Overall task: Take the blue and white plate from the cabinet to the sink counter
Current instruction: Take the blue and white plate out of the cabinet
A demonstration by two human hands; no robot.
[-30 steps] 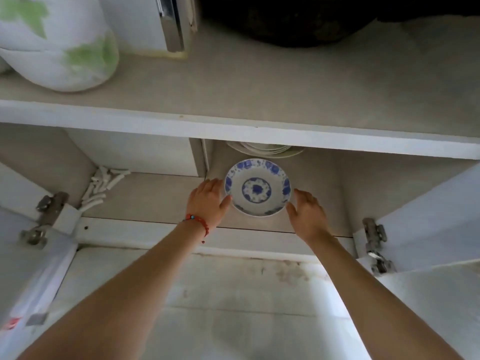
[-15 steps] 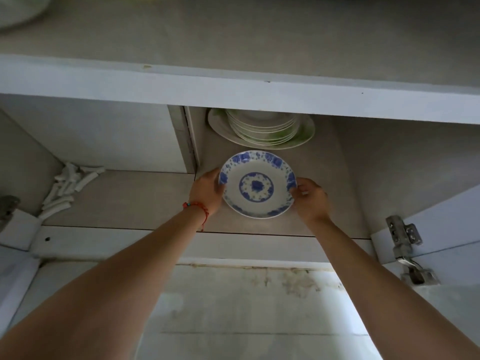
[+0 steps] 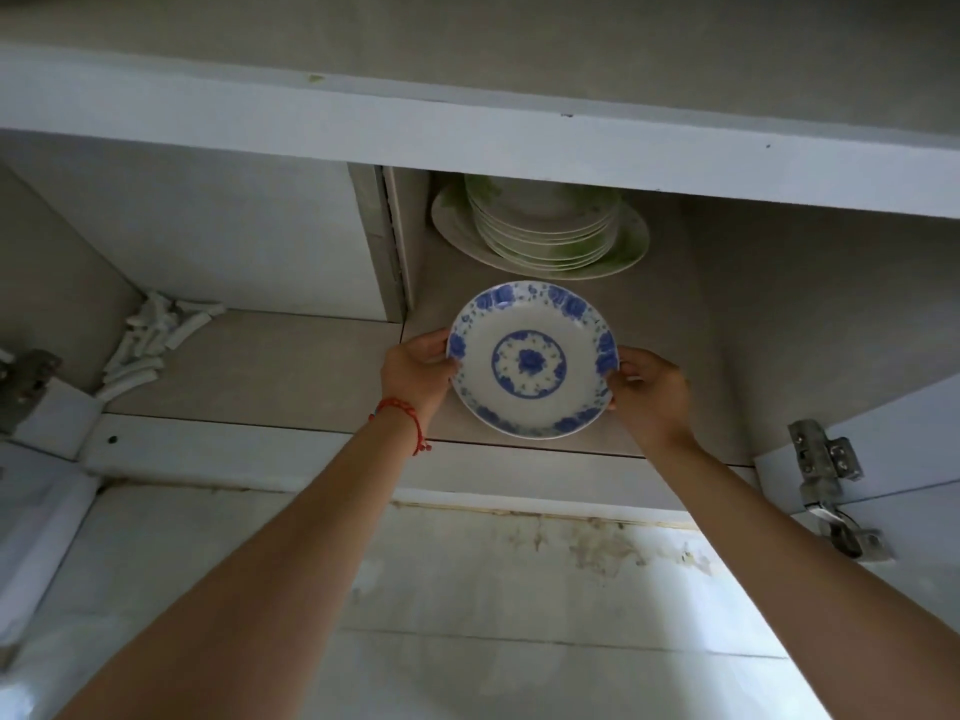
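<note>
From the head view, we are looking up into an open wall cabinet, and both our arms are stretched up toward its lower shelf. Our left hand pinches the left rim of the blue and white plate, and our right hand clamps the right rim, so the plate is gripped on 2 sides. It sits tilted with its face toward us, over the front part of the shelf's right compartment; we cannot tell whether its bottom edge touches the board. A red bracelet circles our left wrist.

Behind the plate, deeper in the same compartment, stands a stack of white dishes with faint green marks, resting on a wider plate. A thin upright divider splits the shelf. In the left compartment, a heap of small white pieces lies against the side wall; what they are we cannot tell.

The shelf boards are pale beige with white front edges. Metal hinges show at both sides, 1 at the left and 1 at the right, each fixed to an open white door. Below the cabinet, the wall is whitish and stained along the top seam.
</note>
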